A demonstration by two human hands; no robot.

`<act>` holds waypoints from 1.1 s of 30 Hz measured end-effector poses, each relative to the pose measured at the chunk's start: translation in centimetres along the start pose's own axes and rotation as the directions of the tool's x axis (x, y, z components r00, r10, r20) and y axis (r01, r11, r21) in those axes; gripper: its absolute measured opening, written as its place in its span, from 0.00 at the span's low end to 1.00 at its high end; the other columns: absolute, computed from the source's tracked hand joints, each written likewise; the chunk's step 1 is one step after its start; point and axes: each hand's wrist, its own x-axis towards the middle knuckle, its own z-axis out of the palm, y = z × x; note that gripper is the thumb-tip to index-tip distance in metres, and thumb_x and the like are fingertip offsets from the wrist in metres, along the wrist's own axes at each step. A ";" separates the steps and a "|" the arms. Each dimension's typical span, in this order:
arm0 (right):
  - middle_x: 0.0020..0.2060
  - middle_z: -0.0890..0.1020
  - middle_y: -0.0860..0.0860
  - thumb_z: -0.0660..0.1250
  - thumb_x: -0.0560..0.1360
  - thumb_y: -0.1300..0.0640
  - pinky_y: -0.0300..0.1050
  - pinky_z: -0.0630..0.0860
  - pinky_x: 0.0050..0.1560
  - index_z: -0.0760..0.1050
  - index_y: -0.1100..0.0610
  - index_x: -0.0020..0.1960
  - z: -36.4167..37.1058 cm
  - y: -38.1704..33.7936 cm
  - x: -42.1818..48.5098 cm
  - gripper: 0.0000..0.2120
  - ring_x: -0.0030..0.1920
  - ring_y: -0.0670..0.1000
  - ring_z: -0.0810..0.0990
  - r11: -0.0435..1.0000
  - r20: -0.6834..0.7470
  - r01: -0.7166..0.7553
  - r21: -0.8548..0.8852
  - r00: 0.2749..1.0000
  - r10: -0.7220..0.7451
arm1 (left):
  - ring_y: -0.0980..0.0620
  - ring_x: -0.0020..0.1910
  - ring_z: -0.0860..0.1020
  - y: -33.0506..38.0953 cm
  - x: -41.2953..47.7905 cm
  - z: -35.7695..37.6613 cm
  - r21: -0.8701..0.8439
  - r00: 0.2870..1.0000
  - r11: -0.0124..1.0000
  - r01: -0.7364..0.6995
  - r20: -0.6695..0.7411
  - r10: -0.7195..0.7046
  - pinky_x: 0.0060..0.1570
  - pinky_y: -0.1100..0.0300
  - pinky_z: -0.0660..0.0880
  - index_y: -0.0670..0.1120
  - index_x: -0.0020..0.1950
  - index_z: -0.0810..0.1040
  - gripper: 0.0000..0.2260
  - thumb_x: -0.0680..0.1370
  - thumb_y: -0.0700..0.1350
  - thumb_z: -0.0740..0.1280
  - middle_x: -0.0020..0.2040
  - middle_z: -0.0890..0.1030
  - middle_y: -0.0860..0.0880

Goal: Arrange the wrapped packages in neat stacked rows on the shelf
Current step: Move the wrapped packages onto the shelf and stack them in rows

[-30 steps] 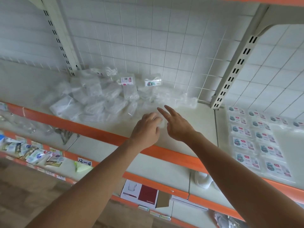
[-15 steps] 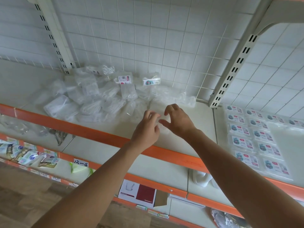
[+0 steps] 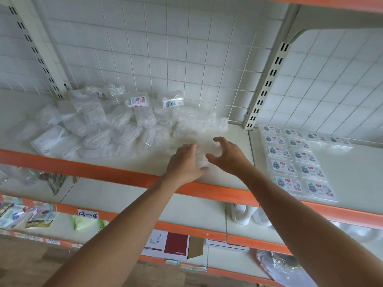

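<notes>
A loose heap of clear wrapped packages [image 3: 107, 129] lies at the back left of the cream shelf [image 3: 132, 160] with its orange front edge. One clear package [image 3: 202, 157] sits on the shelf between my hands. My left hand [image 3: 184, 164] holds its left side, thumb underneath at the front. My right hand [image 3: 230, 156] arches over its right side, thumb and curled fingers around it. On the neighbouring shelf bay to the right, labelled packages [image 3: 298, 162] lie flat in neat rows.
A wire grid panel [image 3: 186, 59] backs the shelf, and slotted uprights [image 3: 267, 83] divide the bays. Lower shelves hold small packets [image 3: 24, 216], a white and red box [image 3: 167, 245] and a tag reading 13-4 [image 3: 88, 214].
My right hand went from straight, spread fingers to a curled hold. Both hands have closed in around the clear package near the shelf's front.
</notes>
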 end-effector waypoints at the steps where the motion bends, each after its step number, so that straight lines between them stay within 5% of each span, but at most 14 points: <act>1: 0.58 0.76 0.57 0.68 0.73 0.45 0.46 0.68 0.56 0.64 0.51 0.72 -0.2 0.1 -0.3 0.30 0.61 0.57 0.73 1.000 0.003 -0.018 0.015 1.000 0.018 | 0.46 0.68 0.67 0.2 0.2 0.2 0.024 1.000 1.000 0.005 -0.012 -0.005 0.63 0.51 0.68 0.46 0.72 0.62 0.31 0.74 0.54 0.70 0.70 0.68 0.47; 10: 0.63 0.73 0.56 0.68 0.74 0.50 0.47 0.73 0.55 0.69 0.53 0.69 -3.3 3.2 -4.6 0.25 0.59 0.56 0.75 0.996 -0.225 -0.094 0.005 0.970 0.092 | 0.42 0.59 0.70 2.2 0.2 1.8 -0.054 0.980 0.999 -0.002 -0.200 -0.009 0.54 0.50 0.72 0.42 0.62 0.70 0.22 0.72 0.48 0.70 0.57 0.73 0.42; 20: 0.64 0.72 0.55 0.68 0.73 0.49 0.50 0.73 0.54 0.68 0.52 0.69 -9.3 12.1 -8.9 0.25 0.62 0.57 0.73 0.970 -0.355 -0.240 -0.042 0.911 0.210 | 0.41 0.59 0.70 11.9 0.9 5.2 0.006 0.973 0.991 -0.136 -0.190 0.134 0.51 0.50 0.72 0.42 0.62 0.71 0.21 0.72 0.48 0.69 0.57 0.73 0.42; 33: 0.63 0.71 0.57 0.66 0.74 0.51 0.50 0.74 0.55 0.66 0.52 0.70 -19.8 33.5 -13.9 0.25 0.57 0.59 0.76 0.951 -0.251 -0.282 -0.127 0.937 0.244 | 0.42 0.63 0.68 32.8 4.0 16.9 0.076 0.967 0.969 -0.235 -0.077 0.241 0.59 0.51 0.70 0.43 0.66 0.70 0.22 0.74 0.48 0.68 0.63 0.72 0.43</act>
